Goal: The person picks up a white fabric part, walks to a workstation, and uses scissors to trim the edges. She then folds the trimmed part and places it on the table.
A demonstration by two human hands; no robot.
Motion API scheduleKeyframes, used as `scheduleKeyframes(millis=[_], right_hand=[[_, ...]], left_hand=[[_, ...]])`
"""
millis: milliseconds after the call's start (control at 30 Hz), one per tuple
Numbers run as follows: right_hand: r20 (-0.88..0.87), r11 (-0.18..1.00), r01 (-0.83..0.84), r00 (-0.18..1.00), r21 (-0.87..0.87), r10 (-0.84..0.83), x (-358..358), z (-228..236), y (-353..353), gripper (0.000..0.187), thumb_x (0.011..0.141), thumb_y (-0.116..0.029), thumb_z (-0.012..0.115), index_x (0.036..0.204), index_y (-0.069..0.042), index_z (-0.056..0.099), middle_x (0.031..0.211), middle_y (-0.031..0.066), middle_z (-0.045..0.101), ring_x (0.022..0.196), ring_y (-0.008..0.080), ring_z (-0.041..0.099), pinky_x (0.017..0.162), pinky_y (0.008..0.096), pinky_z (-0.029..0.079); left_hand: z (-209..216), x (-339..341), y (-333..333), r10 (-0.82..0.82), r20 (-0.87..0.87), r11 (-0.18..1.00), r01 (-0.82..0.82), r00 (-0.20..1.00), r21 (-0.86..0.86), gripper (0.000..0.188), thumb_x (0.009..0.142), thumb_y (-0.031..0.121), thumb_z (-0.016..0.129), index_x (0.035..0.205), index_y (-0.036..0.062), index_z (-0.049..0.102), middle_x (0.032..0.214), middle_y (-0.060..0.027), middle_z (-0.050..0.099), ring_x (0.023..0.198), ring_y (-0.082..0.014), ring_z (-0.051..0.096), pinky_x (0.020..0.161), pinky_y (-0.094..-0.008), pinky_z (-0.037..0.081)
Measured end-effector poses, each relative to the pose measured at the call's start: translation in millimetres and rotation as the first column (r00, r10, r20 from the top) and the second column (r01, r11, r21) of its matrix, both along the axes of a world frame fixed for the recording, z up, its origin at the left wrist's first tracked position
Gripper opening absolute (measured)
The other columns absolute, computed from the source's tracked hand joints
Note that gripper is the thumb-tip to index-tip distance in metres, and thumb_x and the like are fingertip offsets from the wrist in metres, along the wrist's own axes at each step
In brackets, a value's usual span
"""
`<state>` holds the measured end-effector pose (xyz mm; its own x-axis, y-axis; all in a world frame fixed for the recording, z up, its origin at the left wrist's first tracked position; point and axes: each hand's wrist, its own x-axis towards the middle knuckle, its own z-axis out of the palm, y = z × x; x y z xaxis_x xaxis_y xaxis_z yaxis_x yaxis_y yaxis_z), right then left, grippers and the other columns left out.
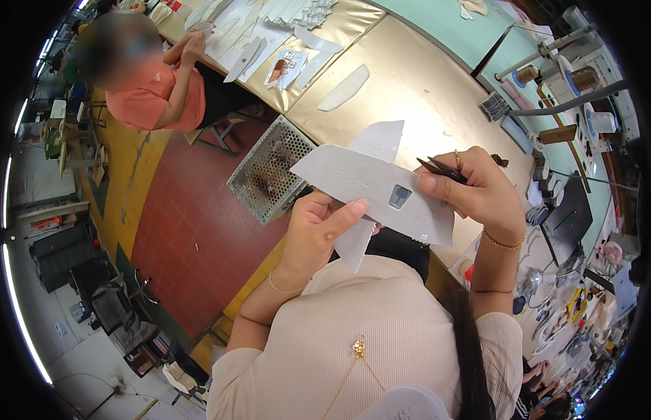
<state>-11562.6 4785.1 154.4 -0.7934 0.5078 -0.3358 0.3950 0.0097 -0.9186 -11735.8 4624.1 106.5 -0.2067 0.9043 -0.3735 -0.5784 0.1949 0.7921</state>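
In front of my chest is a flat white panel (371, 183) with small punched holes and a dark grey patch (400, 197) near its right end. My left hand (315, 234) pinches its near-left edge, thumb on top. A second white piece (353, 245) lies crosswise beneath it, sticking out above and below. My right hand (479, 185) is closed at the panel's right end and holds a dark, slim tool with two pointed tips (441, 168), like thread snips or tweezers; its rear is hidden in the hand.
A gold-coloured table (416, 77) extends ahead, with a loose white panel (344, 87) on it. Left of my hands stands a perforated metal basket (269, 170). A co-worker in an orange shirt (157, 94) sits at far left. Thread spools (584, 78) and a sewing machine are at right.
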Motion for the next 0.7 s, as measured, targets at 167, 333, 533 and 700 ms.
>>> scheduleKeyframes(millis=[167,333,533,700], right_hand=[[0.01,0.998,0.047,0.999,-0.038,-0.047,2,-3,-2,0.032,0.089,-0.029,0.065,0.079,0.002,0.067,0.051,-0.0051,0.044,0.045,0.0025,0.035,0.041,0.0216,0.028],[0.006,0.999,0.028,1.0,-0.033,-0.028,3,-8,0,0.031,0.088,-0.029,0.066,0.081,0.001,0.068,0.052,-0.0048,0.045,0.045,0.0024,0.037,0.041,0.0209,0.029],[-0.05,0.991,0.125,0.991,-0.053,-0.127,8,-31,5,0.029,0.088,-0.028,0.066,0.091,0.0,0.068,0.056,-0.0051,0.048,0.046,0.0025,0.039,0.042,0.0201,0.03],[-0.102,0.871,0.463,0.87,-0.165,-0.482,36,-129,26,0.031,0.088,-0.031,0.065,0.098,-0.002,0.066,0.064,-0.0045,0.051,0.049,0.0032,0.043,0.044,0.0185,0.035]], left_hand=[[-1,1,2,0.012,0.004,1.0,-0.012,1.0,0.008,0.021,0.089,0.005,0.058,0.107,-0.0062,0.058,0.096,-0.0163,0.066,0.077,-0.0198,0.066,0.067,-0.0308,0.058],[-2,1,2,-0.004,-0.016,1.0,0.004,1.0,-0.006,0.021,0.089,0.006,0.057,0.106,-0.0065,0.057,0.095,-0.0165,0.066,0.077,-0.0202,0.066,0.067,-0.0312,0.058],[-12,-4,3,0.043,-0.027,0.998,-0.044,0.999,-0.041,0.026,0.093,0.011,0.054,0.115,-0.0042,0.056,0.102,-0.0146,0.063,0.081,-0.0218,0.067,0.072,-0.031,0.056],[-38,-10,3,0.096,-0.03,0.995,-0.097,0.995,-0.027,0.036,0.095,0.009,0.049,0.13,0.0016,0.044,0.115,-0.0127,0.055,0.086,-0.0259,0.066,0.078,-0.0375,0.056]])
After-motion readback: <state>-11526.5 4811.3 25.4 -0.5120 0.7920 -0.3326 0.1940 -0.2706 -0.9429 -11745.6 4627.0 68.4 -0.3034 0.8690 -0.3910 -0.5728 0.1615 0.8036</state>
